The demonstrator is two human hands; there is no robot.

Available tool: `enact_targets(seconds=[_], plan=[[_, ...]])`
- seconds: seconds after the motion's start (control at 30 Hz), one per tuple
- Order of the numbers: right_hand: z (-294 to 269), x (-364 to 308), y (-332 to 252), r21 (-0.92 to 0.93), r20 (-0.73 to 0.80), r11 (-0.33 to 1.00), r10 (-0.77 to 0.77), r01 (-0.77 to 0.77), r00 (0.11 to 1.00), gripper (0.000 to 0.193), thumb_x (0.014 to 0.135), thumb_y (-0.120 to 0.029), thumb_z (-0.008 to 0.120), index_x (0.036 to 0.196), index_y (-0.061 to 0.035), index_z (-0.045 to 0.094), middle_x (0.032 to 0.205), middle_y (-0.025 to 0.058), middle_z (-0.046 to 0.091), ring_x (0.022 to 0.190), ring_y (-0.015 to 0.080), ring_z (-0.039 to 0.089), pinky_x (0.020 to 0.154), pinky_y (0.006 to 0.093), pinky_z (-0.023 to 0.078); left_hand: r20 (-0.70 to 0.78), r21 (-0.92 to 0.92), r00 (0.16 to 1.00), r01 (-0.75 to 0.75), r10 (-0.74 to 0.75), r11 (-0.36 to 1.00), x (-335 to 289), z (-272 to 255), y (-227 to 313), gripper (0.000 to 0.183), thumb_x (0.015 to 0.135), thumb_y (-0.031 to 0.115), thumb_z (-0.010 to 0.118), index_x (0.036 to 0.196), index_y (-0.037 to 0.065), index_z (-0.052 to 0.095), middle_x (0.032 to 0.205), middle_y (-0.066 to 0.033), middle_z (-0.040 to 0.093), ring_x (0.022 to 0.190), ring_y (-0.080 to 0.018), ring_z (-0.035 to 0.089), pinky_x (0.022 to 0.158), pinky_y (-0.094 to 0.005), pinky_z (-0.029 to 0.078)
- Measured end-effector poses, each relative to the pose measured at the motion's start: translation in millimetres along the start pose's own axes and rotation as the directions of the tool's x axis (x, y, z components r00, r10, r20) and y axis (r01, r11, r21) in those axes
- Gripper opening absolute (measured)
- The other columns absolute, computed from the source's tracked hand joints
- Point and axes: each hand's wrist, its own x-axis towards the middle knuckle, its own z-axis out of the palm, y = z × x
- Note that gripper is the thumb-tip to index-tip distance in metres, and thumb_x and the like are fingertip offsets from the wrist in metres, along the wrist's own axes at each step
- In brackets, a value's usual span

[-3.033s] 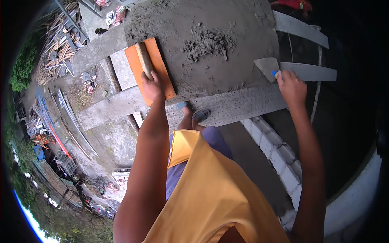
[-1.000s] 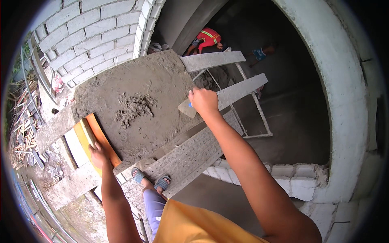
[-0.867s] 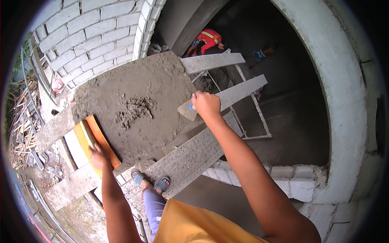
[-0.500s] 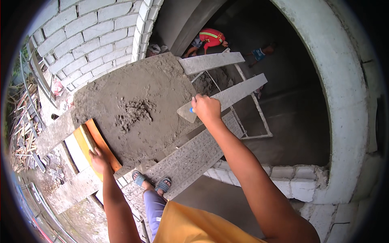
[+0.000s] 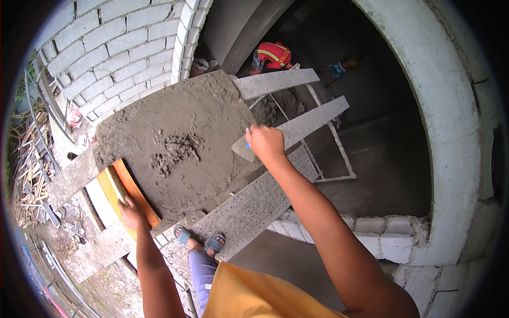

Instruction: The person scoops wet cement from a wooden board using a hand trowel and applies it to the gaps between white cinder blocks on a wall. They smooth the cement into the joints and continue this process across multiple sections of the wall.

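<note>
The fingers of the left hand [image 5: 131, 213] are wrapped around the lower end of the pale wooden handle [image 5: 113, 180] of an orange float [image 5: 137, 188]; the float's flat face spreads to both sides of them and stretches out ahead. The fingers of the right hand [image 5: 266, 143] are curled tightly around the grip of a pointing trowel [image 5: 243, 151], a bit of blue showing just beside them and the blade jutting out to their left. The blade overlaps the right edge of the wet mortar [image 5: 175, 116], though from this angle I can't tell whether it touches. The mortar spreads between the 2 sets of fingers and beyond them, with a rough heap [image 5: 176, 151] midway between the hands. Of 2 pale planks, 1 [image 5: 318, 115] runs off just right of the right fingers, the other [image 5: 278, 82] lies beyond them. Farther beyond, a bending co-worker wears a red top [image 5: 274, 54] with light stripes; its markings are too small to read. Well below the left fingers, a small white tag [image 5: 208, 286] on purple trousers [image 5: 202, 270] is equally unreadable.
</note>
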Motion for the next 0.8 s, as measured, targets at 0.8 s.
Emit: enact_targets(seconds=[0.8], plan=[[5, 6, 11, 0.0, 0.035, 1.0, 0.001, -0.001, 0.999, 0.027, 0.093, -0.031, 0.064, 0.075, -0.0117, 0.068, 0.065, 0.0117, 0.069, 0.058, 0.0306, 0.07, 0.053, 0.0422, 0.055, -0.002, -0.006, 1.0, 0.01, -0.01, 1.0, 0, 1, 1, 0.06, 0.099, 0.059, 0.048, 0.142, 0.018, 0.058, 0.114, -0.0177, 0.073, 0.096, -0.039, 0.071, 0.078, -0.0509, 0.055]])
